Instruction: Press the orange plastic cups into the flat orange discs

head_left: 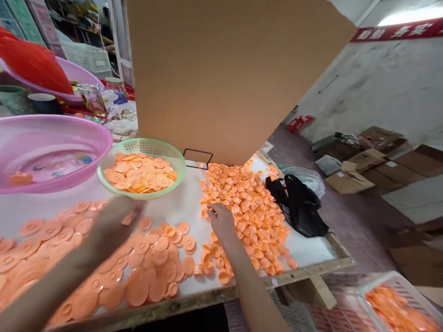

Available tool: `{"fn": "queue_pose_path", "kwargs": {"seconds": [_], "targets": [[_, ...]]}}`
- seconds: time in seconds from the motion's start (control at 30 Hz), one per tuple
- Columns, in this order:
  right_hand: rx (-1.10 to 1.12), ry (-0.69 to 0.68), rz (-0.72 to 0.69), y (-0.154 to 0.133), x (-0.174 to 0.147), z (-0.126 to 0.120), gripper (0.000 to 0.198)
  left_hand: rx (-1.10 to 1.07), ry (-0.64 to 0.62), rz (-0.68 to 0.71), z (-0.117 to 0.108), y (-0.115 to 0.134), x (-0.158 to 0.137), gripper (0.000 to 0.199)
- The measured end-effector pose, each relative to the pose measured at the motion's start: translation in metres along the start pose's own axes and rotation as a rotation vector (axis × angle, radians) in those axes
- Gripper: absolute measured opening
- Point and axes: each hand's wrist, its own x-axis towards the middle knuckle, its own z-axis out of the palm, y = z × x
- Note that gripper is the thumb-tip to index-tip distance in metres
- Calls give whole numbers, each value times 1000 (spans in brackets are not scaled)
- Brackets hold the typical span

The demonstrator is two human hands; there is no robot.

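Observation:
Flat round orange plastic discs (141, 244) lie in a broad heap across the left of the table. Just above them is my left hand (117, 221), smeared by motion; an orange patch shows by its fingers, but whether it is held I cannot tell. To the right is a pile of small orange plastic cups (256, 216). At that pile's left edge my right hand (222, 221) has its fingers curled in, touching or very near the cups; what they pinch is hidden. Beyond my left hand, a green strainer basket (180, 170) holds more orange discs.
A pink basin (86, 138) stands at the left with an orange piece inside. A large cardboard sheet (214, 83) rises behind the table. A black bag (301, 207) lies at the right edge. Below right, a crate (367, 288) holds orange pieces; cardboard boxes (353, 182) sit on the floor.

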Motion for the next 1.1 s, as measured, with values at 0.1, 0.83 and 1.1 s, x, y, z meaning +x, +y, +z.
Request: {"fn": "queue_pose_path", "kwargs": {"seconds": [0.1,0.83,1.1], "targets": [[-90,-83,-35,-10,5,11,22,-5,-425,21,77,58,-7,14],[285,-240,204,-36,24,57,15,-88,-480,-433,130,45,14,16],[190,-262,118,-30,32,59,15,-137,-568,-579,139,39,35,16]]}}
